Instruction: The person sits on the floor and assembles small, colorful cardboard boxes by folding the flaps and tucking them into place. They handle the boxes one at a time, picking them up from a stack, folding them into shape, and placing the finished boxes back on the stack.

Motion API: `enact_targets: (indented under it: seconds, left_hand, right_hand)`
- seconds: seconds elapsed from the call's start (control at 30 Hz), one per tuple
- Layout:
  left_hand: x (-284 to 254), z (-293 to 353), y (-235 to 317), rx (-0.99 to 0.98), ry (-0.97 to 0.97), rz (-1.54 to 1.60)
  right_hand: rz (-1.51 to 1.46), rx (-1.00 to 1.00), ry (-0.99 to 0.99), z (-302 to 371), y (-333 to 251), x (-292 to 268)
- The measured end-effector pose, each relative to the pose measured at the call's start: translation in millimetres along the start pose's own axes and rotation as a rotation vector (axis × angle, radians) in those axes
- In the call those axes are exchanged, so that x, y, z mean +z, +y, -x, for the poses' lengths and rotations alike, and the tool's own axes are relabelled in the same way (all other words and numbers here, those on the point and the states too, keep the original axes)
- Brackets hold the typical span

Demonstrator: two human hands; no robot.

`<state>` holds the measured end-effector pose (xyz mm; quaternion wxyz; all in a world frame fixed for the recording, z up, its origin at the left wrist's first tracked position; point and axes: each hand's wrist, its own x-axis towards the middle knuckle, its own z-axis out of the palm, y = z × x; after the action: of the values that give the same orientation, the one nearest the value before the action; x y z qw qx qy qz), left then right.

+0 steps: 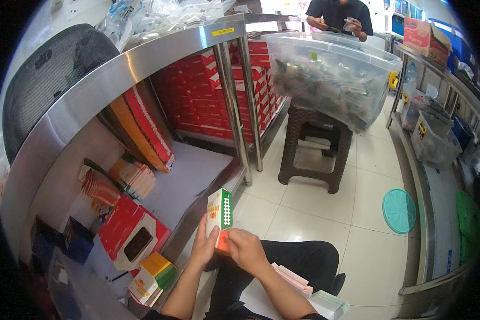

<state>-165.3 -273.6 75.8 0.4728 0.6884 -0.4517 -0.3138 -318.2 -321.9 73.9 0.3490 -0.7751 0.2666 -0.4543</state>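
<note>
White-and-orange small carton stands upright between both hands: the left hand cups its back edge, the right hand pinches its lower corner. Just left sits a red box.

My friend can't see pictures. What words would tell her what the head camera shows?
A seated person's left hand and right hand hold a small white, orange and green carton upright above their lap. A steel shelf with red boxes stands to the left, and a brown stool bearing a clear plastic bin stands ahead.
</note>
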Motion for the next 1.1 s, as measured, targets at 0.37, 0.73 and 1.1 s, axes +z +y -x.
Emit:
enact_targets:
  seconds: [0.37,0.73,1.1]
  left_hand:
    - [0.3,-1.7,12.2,-0.021,-0.118,0.188]
    - [4.5,0.4,-2.0,-0.117,0.04,0.155]
    - [3.7,-3.5,6.3,-0.162,-0.023,0.035]
  right_hand:
    - [-0.121,-0.024,-0.024,-3.4,-9.9,-17.5]
    - [-0.107,0.128,-0.04,0.3,-5.0,-13.1]
    - [-0.25,0.153,-0.03,-1.4,-2.5,-9.6]
